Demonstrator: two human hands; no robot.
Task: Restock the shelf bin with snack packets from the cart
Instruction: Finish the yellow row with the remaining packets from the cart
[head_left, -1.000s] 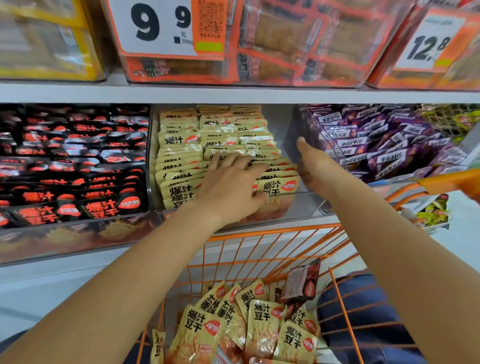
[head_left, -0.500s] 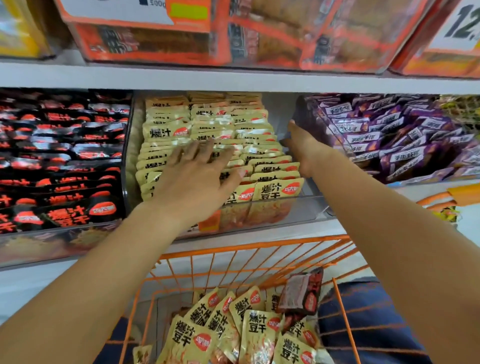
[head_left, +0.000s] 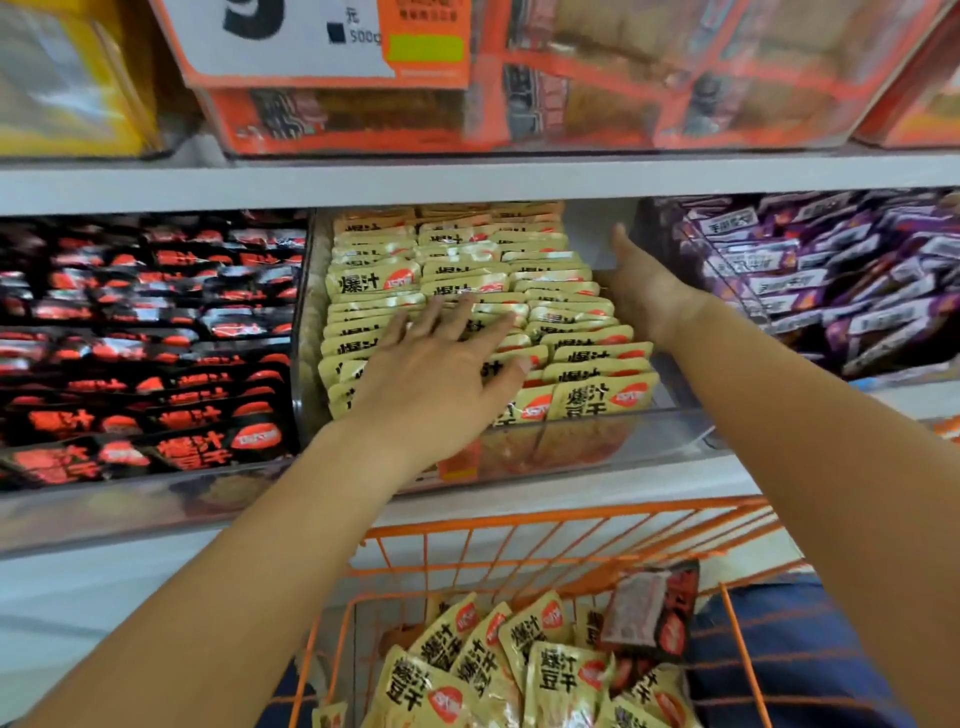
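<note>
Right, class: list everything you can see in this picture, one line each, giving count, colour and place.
Yellow packets: many, yellow, rows in the clear middle shelf bin.
Black packets: many, black and red, left bin.
Purple packets: many, purple, right bin.
Boxes: several, orange, upper shelf.
Price card: one, white, upper shelf front.
Cart: one, orange wire, below the shelf.
Loose packets: several yellow, in the cart.
Dark packet: one, in the cart.
Left hand: flat on the yellow rows.
Right hand: at the rows' right edge.

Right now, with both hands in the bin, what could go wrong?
The left hand presses flat on the yellow packets, which stand in tight rows; pushing may topple or skew them. The right hand fills the narrow gap by the clear bin wall and could dislodge the edge row. One dark packet lies in the orange cart; it could get misfiled.
</note>
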